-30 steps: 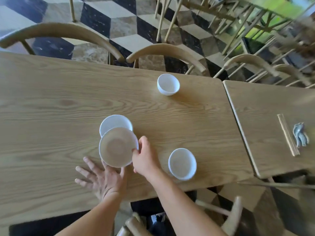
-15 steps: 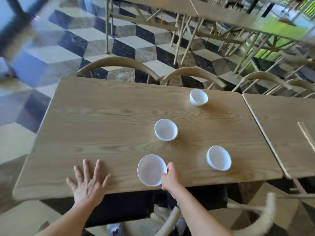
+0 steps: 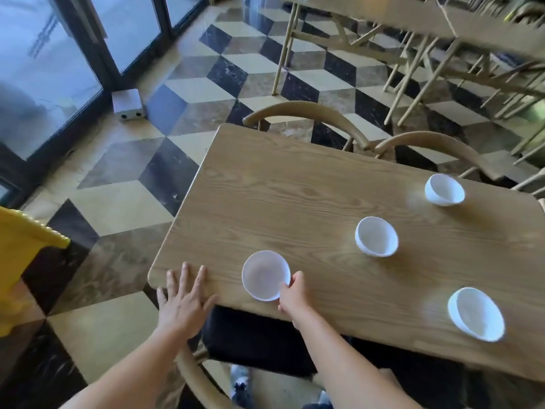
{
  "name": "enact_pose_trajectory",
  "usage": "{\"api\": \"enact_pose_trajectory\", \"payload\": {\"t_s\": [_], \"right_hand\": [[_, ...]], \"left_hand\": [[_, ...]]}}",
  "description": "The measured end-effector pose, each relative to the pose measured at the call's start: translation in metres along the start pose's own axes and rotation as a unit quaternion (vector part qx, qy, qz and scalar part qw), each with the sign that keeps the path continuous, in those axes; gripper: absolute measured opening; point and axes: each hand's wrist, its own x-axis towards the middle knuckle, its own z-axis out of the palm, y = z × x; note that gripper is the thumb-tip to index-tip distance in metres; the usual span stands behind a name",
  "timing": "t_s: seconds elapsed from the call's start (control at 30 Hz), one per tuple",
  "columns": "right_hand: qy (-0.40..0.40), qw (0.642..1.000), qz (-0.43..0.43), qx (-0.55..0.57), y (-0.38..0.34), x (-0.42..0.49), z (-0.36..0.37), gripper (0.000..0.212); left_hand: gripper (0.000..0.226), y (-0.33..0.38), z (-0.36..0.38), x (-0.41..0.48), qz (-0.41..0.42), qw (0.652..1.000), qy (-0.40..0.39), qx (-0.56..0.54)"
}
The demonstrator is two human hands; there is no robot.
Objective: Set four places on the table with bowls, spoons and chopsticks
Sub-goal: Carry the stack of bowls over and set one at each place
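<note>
The bowl-placing step is underway: the right hand (image 3: 295, 296) pinches the rim of a white bowl (image 3: 266, 275) at the near edge of the table (image 3: 295, 187), toward its near left corner, while the left hand (image 3: 182, 302) lies spread flat on that corner. Next it probably needs releasing, then the central bowl (image 3: 376, 236) moving to the far edge. Compared with half a second ago, the held bowl sits nearer the left corner.

No readable text, label, brand, number or sign appears anywhere — not on the four plain white bowls (image 3: 266, 275), the bare wooden table (image 3: 295, 196), or the small grey box (image 3: 128, 104) on the floor by the glass doors.
</note>
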Motion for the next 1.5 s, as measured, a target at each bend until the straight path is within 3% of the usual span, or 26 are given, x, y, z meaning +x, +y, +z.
{"api": "enact_pose_trajectory", "payload": {"t_s": [0.3, 0.5, 0.8, 1.0, 1.23, 1.3, 1.5], "right_hand": [[0.027, 0.999, 0.035, 0.018, 0.008, 0.004, -0.031, 0.006], [0.035, 0.996, 0.056, 0.058, 0.013, 0.004, -0.057, 0.019], [0.137, 0.984, 0.066, 0.094, 0.014, 0.033, -0.119, 0.035], [0.24, 0.952, 0.064, 0.178, 0.002, 0.085, -0.155, 0.044], [0.264, 0.934, 0.119, 0.208, 0.003, 0.135, -0.174, 0.027], [0.248, 0.945, 0.108, 0.185, -0.003, 0.135, -0.168, 0.027], [0.069, 0.992, 0.01, 0.107, -0.053, 0.121, -0.097, 0.011]], "left_hand": [[0.081, 0.017, -0.004, 0.005, -0.005, 1.0, -0.004, -0.004], [0.082, 0.05, -0.016, 0.026, 0.054, 0.998, 0.008, 0.035], [0.079, 0.1, -0.041, 0.063, 0.069, 0.997, -0.002, 0.035], [0.078, 0.115, -0.043, 0.106, 0.041, 0.999, 0.025, 0.019], [0.079, 0.111, -0.035, 0.144, 0.027, 0.997, 0.059, 0.042], [0.081, 0.11, -0.033, 0.146, 0.045, 0.996, 0.068, 0.048], [0.083, 0.105, -0.028, 0.146, 0.049, 0.993, 0.105, 0.034]]}}
